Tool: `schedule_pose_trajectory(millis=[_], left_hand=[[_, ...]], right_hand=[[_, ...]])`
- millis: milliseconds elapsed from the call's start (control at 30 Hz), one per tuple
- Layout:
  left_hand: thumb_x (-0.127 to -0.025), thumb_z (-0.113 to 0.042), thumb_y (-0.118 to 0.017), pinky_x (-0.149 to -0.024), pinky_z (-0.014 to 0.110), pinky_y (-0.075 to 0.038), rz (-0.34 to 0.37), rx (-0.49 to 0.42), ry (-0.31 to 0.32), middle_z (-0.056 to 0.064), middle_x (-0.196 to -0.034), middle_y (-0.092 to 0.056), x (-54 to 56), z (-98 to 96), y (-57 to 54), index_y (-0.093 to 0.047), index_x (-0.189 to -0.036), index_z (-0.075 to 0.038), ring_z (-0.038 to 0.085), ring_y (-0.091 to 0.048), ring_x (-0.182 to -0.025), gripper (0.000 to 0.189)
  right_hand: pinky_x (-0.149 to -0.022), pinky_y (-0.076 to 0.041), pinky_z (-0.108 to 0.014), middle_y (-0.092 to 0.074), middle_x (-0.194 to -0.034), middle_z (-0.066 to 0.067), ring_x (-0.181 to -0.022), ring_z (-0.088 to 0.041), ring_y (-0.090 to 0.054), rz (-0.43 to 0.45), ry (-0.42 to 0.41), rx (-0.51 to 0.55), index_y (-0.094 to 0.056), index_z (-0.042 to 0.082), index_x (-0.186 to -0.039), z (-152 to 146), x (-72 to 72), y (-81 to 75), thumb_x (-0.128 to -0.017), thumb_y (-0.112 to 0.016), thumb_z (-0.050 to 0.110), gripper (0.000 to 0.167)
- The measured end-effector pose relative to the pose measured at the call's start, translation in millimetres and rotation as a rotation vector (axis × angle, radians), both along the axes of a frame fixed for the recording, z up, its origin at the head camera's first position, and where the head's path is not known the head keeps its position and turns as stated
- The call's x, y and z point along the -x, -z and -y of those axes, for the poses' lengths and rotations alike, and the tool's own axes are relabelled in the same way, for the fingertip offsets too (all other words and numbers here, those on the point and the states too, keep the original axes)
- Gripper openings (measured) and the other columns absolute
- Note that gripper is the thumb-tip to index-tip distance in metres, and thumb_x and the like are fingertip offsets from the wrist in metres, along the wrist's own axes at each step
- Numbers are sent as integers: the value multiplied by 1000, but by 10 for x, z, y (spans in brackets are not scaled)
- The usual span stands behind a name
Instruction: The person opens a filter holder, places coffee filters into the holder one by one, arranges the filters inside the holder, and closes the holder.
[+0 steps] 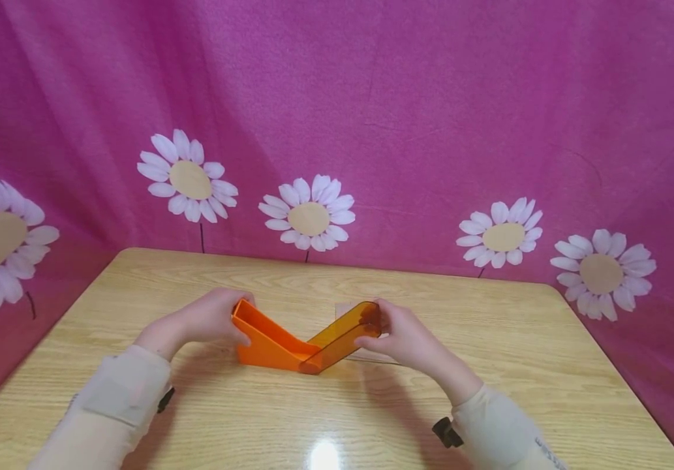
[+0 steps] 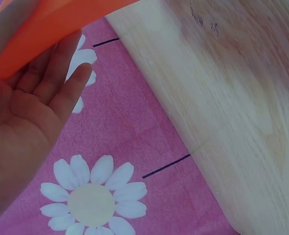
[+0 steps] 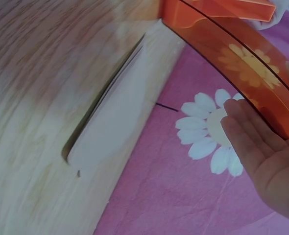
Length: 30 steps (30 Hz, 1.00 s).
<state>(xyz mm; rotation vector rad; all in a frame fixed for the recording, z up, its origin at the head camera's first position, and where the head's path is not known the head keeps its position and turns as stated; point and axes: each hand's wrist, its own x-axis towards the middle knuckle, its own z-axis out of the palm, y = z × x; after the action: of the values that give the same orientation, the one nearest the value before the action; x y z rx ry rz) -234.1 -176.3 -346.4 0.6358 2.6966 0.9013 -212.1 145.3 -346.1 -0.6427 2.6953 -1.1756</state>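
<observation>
An orange plastic case (image 1: 272, 346) stands on the table with its see-through amber lid (image 1: 339, 339) swung up to the right, the two joined at their low ends in a V shape. At the case's raised left end, my left hand (image 1: 210, 318) grips it, thumb in front and fingers behind. The right hand (image 1: 404, 336) holds the lid's upper end between thumb and fingers. In the right wrist view, fingers (image 3: 250, 127) lie along the lid's edge. Inside the case, the visible part shows only orange walls.
A thin stack of pale paper or cards (image 3: 112, 107) lies on the wooden table (image 1: 313, 418) behind the lid, partly hidden in the head view. A pink cloth (image 1: 401, 130) printed with white daisies hangs at the table's back and side edges.
</observation>
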Motion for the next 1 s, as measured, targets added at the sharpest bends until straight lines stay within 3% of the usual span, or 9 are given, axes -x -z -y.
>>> schedule_pose_trajectory(millis=[233,500,633,800,1000], left_hand=[[-69,-10,-80,-79,34,-47,-12,9,-14,0,-87,-63,-7,39,-17,-57,-89,-7,15,-55,-80,30],[-70,-8,-79,-79,34,-47,-13,3,-27,1,-86,-63,4,55,-6,-57,-88,-6,15,-55,-80,29],[-70,-8,-80,-80,34,-48,-8,-5,-27,0,-86,-63,0,46,2,-58,-89,-7,15,-55,-79,29],[-70,-8,-80,-80,35,-48,-4,-10,-22,0,-87,-63,-6,48,11,-58,-91,-6,14,-55,-80,31],[-70,-7,-79,-79,33,-47,-4,-14,-11,0,-87,-63,2,41,14,-58,-92,-6,14,-55,-79,30]], right_hand=[[-83,-52,-32,-65,-101,-13,-95,-22,-63,58,37,17,-55,-3,-109,-47,23,38,-80,-72,11,37],[-80,-53,-30,-64,-103,-15,-96,-25,-62,50,-10,10,-53,-5,-112,-107,49,66,-80,-72,11,41],[-75,-51,-33,-64,-96,-12,-87,-23,-60,11,-8,-170,-56,-2,-108,-178,94,99,-77,-74,13,39],[-76,-49,-40,-65,-91,-14,-83,-24,-60,48,152,-432,-58,-4,-105,-251,238,259,-77,-72,19,39],[-64,-43,-33,-59,-77,-5,-71,-19,-52,110,301,-533,-58,4,-84,-319,421,469,-77,-72,31,31]])
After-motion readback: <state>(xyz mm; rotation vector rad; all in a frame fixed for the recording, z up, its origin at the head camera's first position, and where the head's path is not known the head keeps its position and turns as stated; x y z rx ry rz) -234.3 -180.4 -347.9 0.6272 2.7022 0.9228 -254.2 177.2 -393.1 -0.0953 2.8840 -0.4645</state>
